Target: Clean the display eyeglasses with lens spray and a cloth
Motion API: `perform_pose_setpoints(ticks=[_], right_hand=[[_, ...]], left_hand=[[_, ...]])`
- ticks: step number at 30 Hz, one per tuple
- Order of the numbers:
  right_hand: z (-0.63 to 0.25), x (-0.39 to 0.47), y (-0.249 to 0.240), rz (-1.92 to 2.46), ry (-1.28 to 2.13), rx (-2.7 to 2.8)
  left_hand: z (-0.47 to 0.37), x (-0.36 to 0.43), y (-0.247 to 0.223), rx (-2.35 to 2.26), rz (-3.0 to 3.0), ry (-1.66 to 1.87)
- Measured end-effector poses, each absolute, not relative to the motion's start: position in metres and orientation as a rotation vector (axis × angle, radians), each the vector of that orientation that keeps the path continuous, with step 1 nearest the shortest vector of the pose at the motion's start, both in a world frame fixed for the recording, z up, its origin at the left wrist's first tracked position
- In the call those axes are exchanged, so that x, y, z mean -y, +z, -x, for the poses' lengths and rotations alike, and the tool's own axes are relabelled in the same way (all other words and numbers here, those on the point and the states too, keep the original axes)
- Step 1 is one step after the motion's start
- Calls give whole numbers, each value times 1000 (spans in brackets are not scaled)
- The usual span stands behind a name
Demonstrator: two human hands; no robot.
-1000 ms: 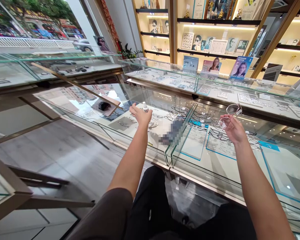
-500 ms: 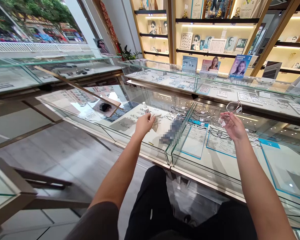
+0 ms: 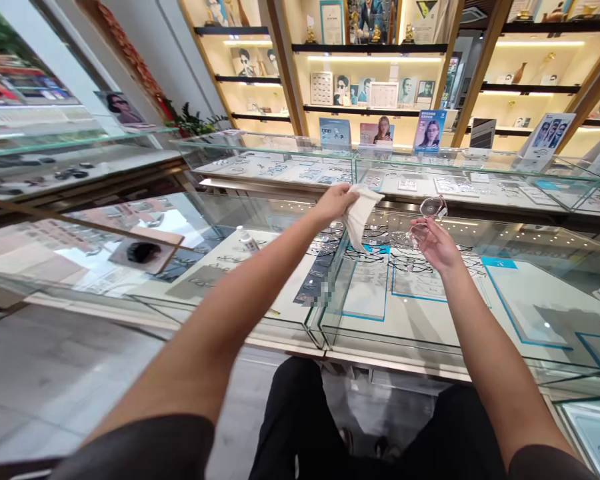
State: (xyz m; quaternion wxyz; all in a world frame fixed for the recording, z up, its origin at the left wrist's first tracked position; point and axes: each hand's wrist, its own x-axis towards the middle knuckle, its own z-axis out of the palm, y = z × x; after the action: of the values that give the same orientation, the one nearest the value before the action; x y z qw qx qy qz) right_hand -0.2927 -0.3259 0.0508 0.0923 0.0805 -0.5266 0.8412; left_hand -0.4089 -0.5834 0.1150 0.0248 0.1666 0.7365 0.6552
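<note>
My left hand (image 3: 336, 203) pinches a white cloth (image 3: 363, 213), which hangs down over the glass display case (image 3: 280, 320). To its right, my right hand (image 3: 441, 245) holds a pair of clear-lensed glasses (image 3: 433, 207) by one side, raised above the case, with a small tag on them. The cloth and the glasses are apart. A white bottle (image 3: 248, 240) stands on the glass left of the cloth, just beyond my left forearm. Several frames (image 3: 411, 261) lie inside the case beneath my right hand.
A dark object on a wooden tray (image 3: 167, 259) is at the left. Behind stands another glass case (image 3: 290, 170) with upright cards, including a blue one (image 3: 430, 131). Lit shelves (image 3: 370, 107) line the back wall. My legs are close to the case's front edge.
My left hand has lifted the white cloth from the glass and carried it right, closer to the glasses. My right hand still holds the glasses. The view has turned right.
</note>
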Motion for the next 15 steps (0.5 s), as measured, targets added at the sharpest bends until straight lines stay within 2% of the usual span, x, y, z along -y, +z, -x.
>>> perform_pose_setpoints(ticks=[6,15], right_hand=[[291,332,52,-257,2475,1547],[290,354,45,-76,2524,1446]], left_hand=[[406,540,65,-2196,-372,2207],[353,518,36,-1717,-553,2414]])
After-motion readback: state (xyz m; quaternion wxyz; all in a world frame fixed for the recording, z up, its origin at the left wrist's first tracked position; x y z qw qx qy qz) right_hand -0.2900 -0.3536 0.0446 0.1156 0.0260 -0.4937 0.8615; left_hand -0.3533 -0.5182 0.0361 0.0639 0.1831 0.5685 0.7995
